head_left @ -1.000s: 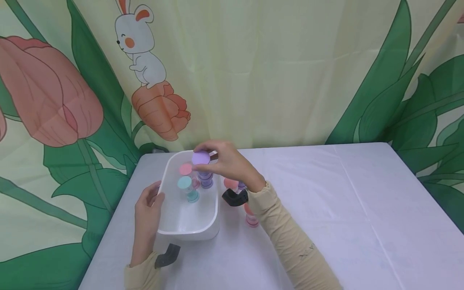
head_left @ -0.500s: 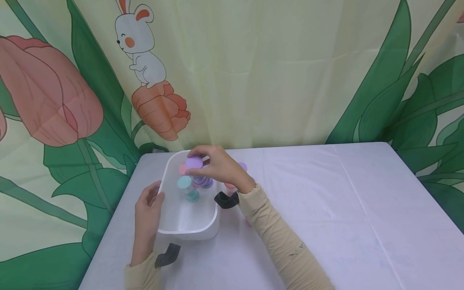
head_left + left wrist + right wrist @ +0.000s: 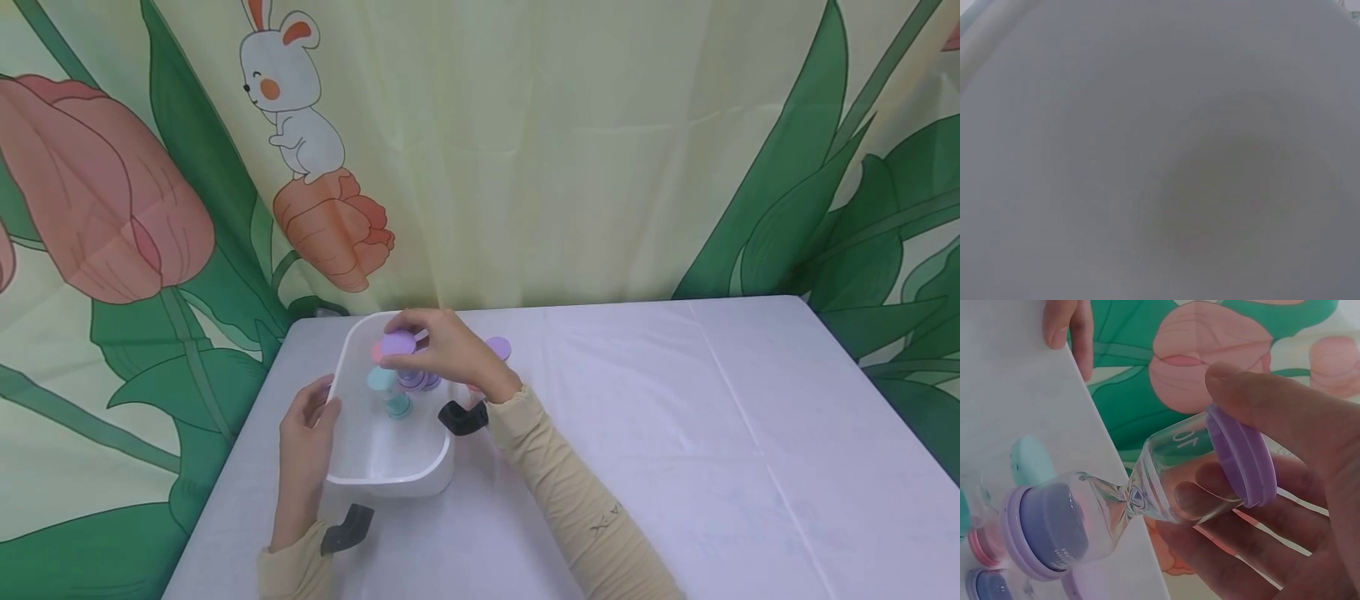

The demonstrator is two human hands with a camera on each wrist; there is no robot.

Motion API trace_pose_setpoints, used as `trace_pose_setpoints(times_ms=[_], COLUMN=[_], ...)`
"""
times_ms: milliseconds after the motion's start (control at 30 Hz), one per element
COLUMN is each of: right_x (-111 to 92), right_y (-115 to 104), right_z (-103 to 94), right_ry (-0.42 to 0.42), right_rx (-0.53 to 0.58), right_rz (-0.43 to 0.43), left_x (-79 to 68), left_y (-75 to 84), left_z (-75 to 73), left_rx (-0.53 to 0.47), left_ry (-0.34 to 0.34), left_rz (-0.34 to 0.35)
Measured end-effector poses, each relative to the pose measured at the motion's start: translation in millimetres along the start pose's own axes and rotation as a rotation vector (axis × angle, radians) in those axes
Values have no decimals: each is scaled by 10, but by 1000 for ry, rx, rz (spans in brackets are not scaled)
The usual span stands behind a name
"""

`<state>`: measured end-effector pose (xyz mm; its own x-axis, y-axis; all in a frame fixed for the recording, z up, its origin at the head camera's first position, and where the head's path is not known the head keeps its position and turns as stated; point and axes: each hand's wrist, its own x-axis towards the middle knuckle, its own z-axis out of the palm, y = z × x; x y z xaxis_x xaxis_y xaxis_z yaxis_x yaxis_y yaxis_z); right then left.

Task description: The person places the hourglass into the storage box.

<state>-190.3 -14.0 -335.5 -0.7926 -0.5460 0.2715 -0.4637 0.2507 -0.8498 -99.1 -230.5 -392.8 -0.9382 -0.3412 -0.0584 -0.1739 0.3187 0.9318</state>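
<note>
Clearly, right hand (image 3: 455,354) pinching hourglass (image 3: 397,343), waist (image 3: 1135,495) visible only in right-wrist view, left hand (image 3: 306,429) relaxed against tub (image 3: 386,457)

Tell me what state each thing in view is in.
White tub: upright, open-topped.
Held purple hourglass: sand in lower bulb.
Teal hourglass: standing in tub.
Pink hourglass: in tub, mostly hidden.
Second purple hourglass: in tub, mostly hidden.
Third purple hourglass: outside tub, partly hidden.
Right hand: gripping held hourglass's cap.
Left hand: touching tub's rim.

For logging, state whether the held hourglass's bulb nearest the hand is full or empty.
Empty: the near bulb is clear; bluish sand sits in the far bulb.
</note>
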Motion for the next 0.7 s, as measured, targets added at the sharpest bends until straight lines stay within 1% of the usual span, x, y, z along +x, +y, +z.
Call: trace_pose_setpoints(times_ms=[133,433,700], right_x=[4,48,62], right_y=[22,114,117], right_z=[23,70,75], right_ry=[0,-10,-22], right_rx=[-6,-63,-79], right_rz=[11,-38,-28], left_x=[2,1,-8], left_y=[5,3,27], left_z=[-2,1,6], left_rx=[1,3,13], left_ry=[5,12,12], left_rz=[1,1,-13])
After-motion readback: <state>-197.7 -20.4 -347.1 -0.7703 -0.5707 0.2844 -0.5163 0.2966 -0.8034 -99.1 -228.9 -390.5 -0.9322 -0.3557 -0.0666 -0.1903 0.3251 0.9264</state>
